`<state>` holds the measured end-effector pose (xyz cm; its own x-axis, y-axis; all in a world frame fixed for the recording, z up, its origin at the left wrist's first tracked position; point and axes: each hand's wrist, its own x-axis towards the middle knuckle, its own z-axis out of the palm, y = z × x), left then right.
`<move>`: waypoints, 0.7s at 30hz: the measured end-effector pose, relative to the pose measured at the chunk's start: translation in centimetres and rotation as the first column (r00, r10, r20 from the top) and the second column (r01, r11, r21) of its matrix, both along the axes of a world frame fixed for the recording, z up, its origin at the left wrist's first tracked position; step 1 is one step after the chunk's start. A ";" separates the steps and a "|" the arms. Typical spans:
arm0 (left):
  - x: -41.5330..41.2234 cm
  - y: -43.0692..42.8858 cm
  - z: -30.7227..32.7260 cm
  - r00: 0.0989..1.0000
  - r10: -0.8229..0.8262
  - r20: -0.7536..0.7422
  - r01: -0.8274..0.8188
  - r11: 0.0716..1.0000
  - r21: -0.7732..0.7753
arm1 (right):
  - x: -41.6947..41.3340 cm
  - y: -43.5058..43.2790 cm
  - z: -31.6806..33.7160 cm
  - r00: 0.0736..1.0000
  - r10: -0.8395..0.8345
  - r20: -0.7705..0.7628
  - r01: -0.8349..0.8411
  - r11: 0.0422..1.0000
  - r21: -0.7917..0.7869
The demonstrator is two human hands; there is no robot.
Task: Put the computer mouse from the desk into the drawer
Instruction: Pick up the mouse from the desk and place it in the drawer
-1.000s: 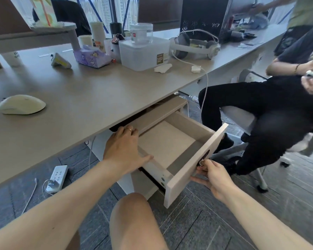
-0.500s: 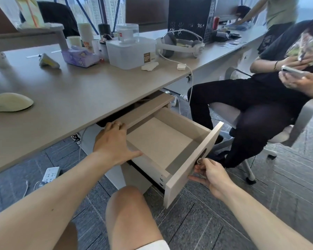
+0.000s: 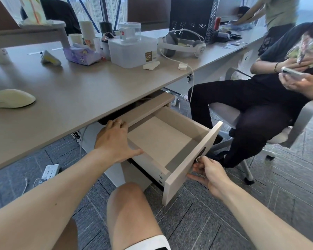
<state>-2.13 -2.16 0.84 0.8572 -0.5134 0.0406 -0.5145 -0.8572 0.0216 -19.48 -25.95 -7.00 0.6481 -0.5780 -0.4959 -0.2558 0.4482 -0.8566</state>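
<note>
A pale cream computer mouse [image 3: 12, 98] lies on the desk [image 3: 76, 94] at the far left. Below the desk edge, the light wooden drawer [image 3: 193, 159] stands pulled out, and its inside shows bare. My left hand [image 3: 116, 141] rests on the drawer's near side wall, fingers at the cabinet top and thumb along the wall. My right hand [image 3: 209, 173] pinches the key at the lock on the drawer front. Both hands are far from the mouse.
A person in black sits on a chair [image 3: 251, 112] just right of the drawer, holding a phone. The desk carries a plastic box [image 3: 132, 51], a headset [image 3: 181, 44] with a hanging cable, and a tissue pack [image 3: 79, 55]. A power strip [image 3: 50, 171] lies on the floor. My knee [image 3: 128, 199] is below the drawer.
The drawer and both hands keep their places. The view has shifted slightly, so the mouse sits a little further left in the frame.
</note>
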 end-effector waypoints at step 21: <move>7.0 20.2 11.5 0.954 0.300 0.007 -0.287 0.918 -0.274 | 16.6 14.6 18.5 0.750 0.558 -0.355 -0.380 -0.076 -0.922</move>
